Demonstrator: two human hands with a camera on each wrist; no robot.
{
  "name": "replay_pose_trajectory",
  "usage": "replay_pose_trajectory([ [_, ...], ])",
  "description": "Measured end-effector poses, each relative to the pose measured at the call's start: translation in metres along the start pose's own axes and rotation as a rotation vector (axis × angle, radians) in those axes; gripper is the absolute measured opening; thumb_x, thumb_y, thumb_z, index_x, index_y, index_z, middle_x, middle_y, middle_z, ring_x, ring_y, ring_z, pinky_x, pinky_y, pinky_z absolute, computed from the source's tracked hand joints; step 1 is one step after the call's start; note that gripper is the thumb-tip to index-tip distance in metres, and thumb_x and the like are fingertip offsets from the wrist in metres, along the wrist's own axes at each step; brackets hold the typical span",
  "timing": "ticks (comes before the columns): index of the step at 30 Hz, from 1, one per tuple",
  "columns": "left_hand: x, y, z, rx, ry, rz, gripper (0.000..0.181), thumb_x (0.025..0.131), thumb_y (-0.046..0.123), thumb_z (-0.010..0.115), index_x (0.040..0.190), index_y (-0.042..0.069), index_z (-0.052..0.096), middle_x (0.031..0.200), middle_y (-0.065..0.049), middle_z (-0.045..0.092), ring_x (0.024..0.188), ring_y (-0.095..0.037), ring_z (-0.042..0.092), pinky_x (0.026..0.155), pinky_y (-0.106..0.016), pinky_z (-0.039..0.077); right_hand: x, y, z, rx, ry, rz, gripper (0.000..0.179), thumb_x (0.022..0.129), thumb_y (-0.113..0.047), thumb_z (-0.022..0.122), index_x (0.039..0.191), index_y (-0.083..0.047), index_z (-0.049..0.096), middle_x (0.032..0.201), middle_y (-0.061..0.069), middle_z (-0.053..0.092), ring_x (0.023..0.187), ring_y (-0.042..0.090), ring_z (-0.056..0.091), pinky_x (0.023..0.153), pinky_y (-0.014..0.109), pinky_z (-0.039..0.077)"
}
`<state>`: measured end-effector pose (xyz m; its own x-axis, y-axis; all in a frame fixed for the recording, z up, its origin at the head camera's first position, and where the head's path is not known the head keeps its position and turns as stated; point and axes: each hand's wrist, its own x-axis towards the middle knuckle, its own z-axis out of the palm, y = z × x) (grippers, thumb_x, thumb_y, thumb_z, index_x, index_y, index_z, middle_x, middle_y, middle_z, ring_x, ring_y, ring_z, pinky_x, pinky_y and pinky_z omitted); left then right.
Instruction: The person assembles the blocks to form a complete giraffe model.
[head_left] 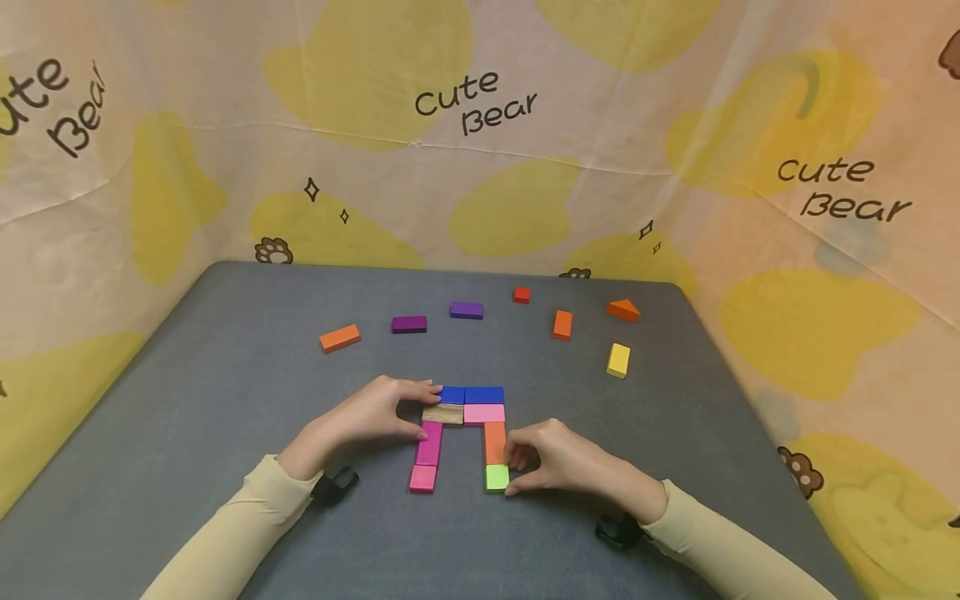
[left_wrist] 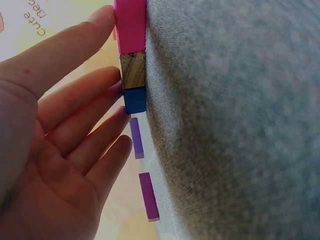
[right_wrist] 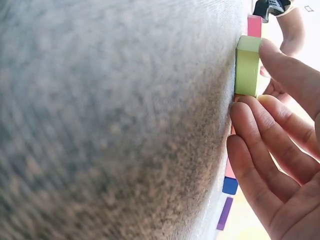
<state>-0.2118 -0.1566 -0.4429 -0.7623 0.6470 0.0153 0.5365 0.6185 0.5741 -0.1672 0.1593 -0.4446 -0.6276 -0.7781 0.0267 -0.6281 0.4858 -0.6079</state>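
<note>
Flat on the table, coloured blocks form an arch-like outline. Its top row has two blue blocks (head_left: 484, 395), with a wood-grain block (head_left: 443, 414) and a light pink block (head_left: 484, 413) below. My left hand (head_left: 382, 408) rests along the left side, its thumb at a magenta block (head_left: 429, 444) and its fingertips by the wood-grain and blue blocks. A pink block (head_left: 422, 478) ends that leg. Over on the right leg, my right hand (head_left: 558, 458) has its thumb against the green block (head_left: 497, 477) and its bent fingers beside the orange block (head_left: 495, 442).
Beyond the outline lie loose blocks: orange (head_left: 341, 338), dark purple (head_left: 408, 324), violet (head_left: 467, 310), a red cube (head_left: 522, 295), another orange one (head_left: 562, 325), an orange triangle (head_left: 623, 310) and a yellow one (head_left: 618, 360). A printed cloth (head_left: 480, 192) surrounds the grey table.
</note>
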Motion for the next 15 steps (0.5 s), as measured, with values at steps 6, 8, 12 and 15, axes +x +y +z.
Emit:
replay_pose_trajectory([
  [6,0.000,0.000,0.000,0.004,0.005,0.002,0.051,0.075,0.032,0.080,0.122,0.016,0.066,0.135,0.002,0.056,0.130,-0.016,0.048,0.105,-0.045,0.040,0.000,0.004,-0.005,-0.013,0.080,-0.046,0.027,0.072,-0.033,0.082,0.087,-0.016,0.066,0.079,-0.008,0.067,0.069,-0.004,0.061,0.064,0.014,0.052],
  [8,0.000,-0.001,0.000,0.003,0.007,0.001,0.051,0.075,0.032,0.080,0.122,0.016,0.066,0.135,0.002,0.056,0.130,-0.016,0.048,0.105,-0.044,0.040,0.001,0.006,-0.007,-0.019,0.097,-0.042,0.026,0.073,-0.032,0.082,0.087,-0.016,0.066,0.079,-0.008,0.067,0.070,-0.003,0.061,0.065,0.015,0.052],
  [12,0.000,-0.001,0.000,-0.002,0.007,0.000,0.051,0.075,0.032,0.080,0.122,0.016,0.066,0.135,0.002,0.056,0.131,-0.016,0.048,0.105,-0.044,0.040,0.001,0.011,-0.014,-0.036,0.110,0.003,0.027,0.073,-0.032,0.082,0.090,-0.017,0.066,0.082,-0.009,0.067,0.074,0.000,0.063,0.069,0.017,0.053],
  [15,0.000,0.000,0.000,-0.007,0.004,-0.002,0.051,0.075,0.032,0.080,0.122,0.017,0.066,0.135,0.002,0.056,0.131,-0.016,0.048,0.105,-0.045,0.040,0.000,0.017,-0.021,-0.052,0.146,0.029,0.030,0.073,-0.032,0.082,0.094,-0.017,0.067,0.086,-0.008,0.068,0.079,0.003,0.065,0.072,0.020,0.054],
])
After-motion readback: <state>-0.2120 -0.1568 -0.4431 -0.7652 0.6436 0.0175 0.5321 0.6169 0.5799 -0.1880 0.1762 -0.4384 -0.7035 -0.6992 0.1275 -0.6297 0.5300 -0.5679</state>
